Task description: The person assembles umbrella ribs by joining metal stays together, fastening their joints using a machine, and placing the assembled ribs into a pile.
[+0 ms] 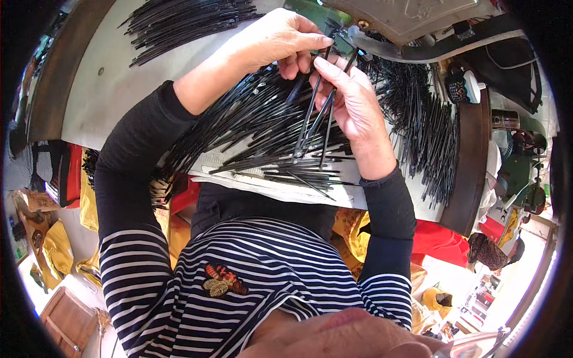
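Note:
My right hand (350, 98) is closed round several thin black rods (313, 119), which hang down from it and spread apart toward me. Close beside it, my left hand (286, 45) pinches with thumb and forefinger at the upper end of one of these rods. Both hands are near the far middle of the table, just left of a metal machine (412, 18) with a curved grey arm (400, 53). Beneath them lies a wide, loose pile of similar rods (239, 128). What the fingertips touch at the rod ends is too small to make out.
A bundle of black rods (185, 24) lies at the far left, and another dense pile (424, 131) at the right. The pale tabletop (113, 65) has dark raised edges (468, 173). A patterned cup-like object (464, 86) stands by the right edge. Yellow and red cloth (441, 241) hangs below.

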Available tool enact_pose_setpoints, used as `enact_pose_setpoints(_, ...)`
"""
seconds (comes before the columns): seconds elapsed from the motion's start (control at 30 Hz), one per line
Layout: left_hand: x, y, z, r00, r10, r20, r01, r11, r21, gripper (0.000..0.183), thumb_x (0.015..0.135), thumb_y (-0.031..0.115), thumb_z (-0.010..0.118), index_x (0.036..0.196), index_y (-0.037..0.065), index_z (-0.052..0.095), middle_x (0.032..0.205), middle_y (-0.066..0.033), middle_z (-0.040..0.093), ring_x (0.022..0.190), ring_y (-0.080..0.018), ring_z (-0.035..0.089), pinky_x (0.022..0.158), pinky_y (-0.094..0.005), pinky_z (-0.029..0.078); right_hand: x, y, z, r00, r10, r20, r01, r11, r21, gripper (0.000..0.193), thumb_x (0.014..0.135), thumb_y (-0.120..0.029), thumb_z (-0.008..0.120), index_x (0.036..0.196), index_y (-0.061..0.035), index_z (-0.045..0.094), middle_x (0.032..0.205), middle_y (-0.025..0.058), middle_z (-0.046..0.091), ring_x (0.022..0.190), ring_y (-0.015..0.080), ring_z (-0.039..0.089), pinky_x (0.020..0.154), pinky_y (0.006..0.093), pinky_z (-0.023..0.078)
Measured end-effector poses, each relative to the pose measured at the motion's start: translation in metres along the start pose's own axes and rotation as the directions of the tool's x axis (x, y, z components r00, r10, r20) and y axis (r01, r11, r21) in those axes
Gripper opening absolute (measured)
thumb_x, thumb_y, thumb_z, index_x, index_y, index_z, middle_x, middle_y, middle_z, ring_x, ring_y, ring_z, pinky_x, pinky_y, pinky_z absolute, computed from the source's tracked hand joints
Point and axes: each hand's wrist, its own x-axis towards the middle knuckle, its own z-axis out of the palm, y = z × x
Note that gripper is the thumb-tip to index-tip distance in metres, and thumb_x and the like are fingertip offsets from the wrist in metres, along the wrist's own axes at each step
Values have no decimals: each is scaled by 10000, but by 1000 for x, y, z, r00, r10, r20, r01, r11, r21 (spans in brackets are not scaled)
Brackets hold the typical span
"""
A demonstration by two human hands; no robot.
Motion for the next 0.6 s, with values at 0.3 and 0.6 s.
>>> enact_pose_setpoints(0.3, -9, 19, -3, 972, -145, 183, 57, 908, 415, 299, 868, 271, 525, 816, 3, 646, 559, -34, 595, 413, -95, 513, 424, -246, 413, -23, -23, -45, 991, -86, -101, 85, 996, -17, 276, 844, -155, 550, 1061, 15, 536, 633, 15, 536, 461, 61, 438, 404, 181, 321)
enact_pose_setpoints(0.6, -17, -5, 28, 951, 234, 200, -302, 577, 759, 205, 754, 251, 636, 834, 63, 645, 632, -143, 593, 646, -290, 615, 644, -364, 498, -64, -73, -126, 727, -638, -254, -438, -146, -887, 373, 822, -243, 596, 1121, -24, 558, 823, 83, 652, 667, 178, 621, 595, 278, 465)
